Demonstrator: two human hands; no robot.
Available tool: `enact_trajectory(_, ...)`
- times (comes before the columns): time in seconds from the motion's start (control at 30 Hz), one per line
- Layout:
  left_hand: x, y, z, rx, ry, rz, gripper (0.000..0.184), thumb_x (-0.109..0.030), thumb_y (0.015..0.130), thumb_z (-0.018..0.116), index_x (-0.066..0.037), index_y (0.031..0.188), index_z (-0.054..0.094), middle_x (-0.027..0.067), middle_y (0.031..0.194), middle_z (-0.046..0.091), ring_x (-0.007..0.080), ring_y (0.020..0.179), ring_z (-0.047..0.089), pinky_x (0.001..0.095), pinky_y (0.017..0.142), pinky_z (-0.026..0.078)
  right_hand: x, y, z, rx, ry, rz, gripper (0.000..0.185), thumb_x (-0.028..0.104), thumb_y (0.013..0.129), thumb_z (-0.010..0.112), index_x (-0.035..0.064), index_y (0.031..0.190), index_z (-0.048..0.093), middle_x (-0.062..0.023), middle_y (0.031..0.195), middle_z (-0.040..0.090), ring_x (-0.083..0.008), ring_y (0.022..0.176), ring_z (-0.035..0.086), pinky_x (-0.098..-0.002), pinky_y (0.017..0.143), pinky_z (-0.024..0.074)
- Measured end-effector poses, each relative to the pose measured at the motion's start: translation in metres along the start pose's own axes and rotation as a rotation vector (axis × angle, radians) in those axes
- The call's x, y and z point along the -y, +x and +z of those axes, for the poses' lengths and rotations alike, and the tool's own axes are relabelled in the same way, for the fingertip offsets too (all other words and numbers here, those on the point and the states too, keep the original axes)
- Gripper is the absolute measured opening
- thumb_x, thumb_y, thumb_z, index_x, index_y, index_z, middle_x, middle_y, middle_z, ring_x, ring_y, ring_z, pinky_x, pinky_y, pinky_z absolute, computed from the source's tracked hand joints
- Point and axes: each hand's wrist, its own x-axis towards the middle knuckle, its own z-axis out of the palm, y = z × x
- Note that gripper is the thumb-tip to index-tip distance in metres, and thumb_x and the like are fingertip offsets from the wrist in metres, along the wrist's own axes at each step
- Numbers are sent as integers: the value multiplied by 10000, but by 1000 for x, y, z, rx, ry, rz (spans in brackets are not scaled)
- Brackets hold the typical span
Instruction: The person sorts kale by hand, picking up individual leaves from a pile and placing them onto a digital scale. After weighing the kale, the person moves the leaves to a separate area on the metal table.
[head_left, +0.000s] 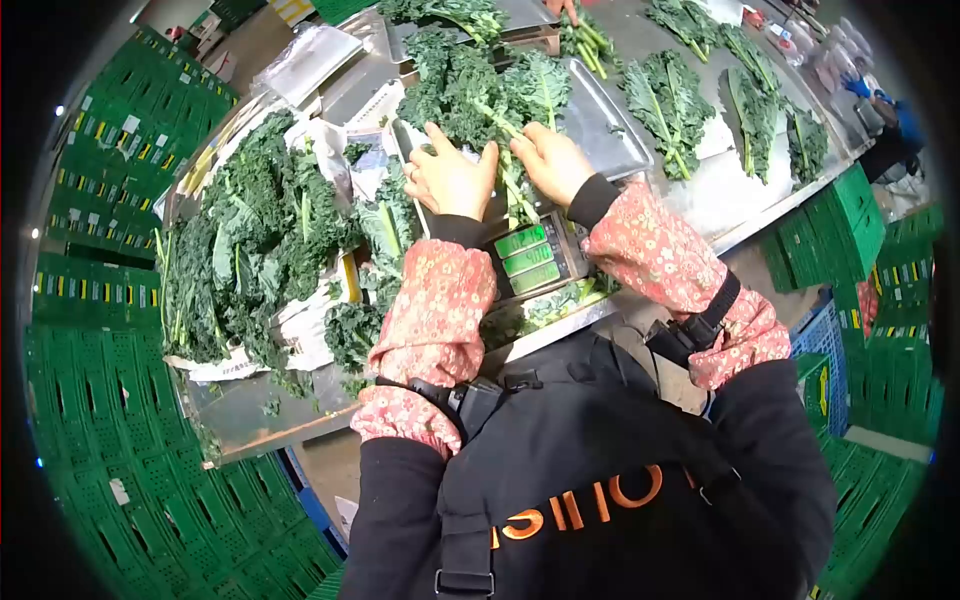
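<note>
A bunch of curly kale (pixel 470 100) lies on the tray of a digital scale (pixel 575 255), whose green display glows just below my wrists. My left hand (pixel 450 178) rests against the lower left side of the bunch, fingers stretched and spread, thumb pointing up. From the right, my right hand (pixel 552 165) has its fingers bent around pale kale stems near the middle of the bunch; its fingertips are partly hidden among them. Stem ends run down between both hands towards the display.
A large heap of kale (pixel 270 230) covers the table's left side. Separate kale bunches (pixel 670 110) lie at the right, near a metal tray (pixel 605 120). Another person's hand (pixel 565 10) holds stems at the top. Green crates (pixel 110 400) are stacked on both sides.
</note>
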Motion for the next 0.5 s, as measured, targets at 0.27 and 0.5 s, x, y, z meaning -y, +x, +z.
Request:
enact_trajectory(0.27, 1, 8, 10, -19, -277, 78, 781, -235, 716, 547, 128, 1311, 194, 276, 760, 592, 382, 720, 595, 403, 695, 464, 14, -32, -22, -336, -8, -164, 211, 259, 884, 486, 59, 951, 481, -171, 640, 575, -387, 641, 569, -473, 544, 414)
enact_trajectory(0.5, 13, -2, 10, 249, 54, 137, 747, -391, 728, 558, 115, 1236, 351, 286, 970, 546, 403, 904, 551, 438, 803, 444, 11, -37, -52, -433, -37, -287, 204, 237, 893, 483, 50, 974, 477, -169, 614, 571, -373, 603, 572, -451, 505, 415)
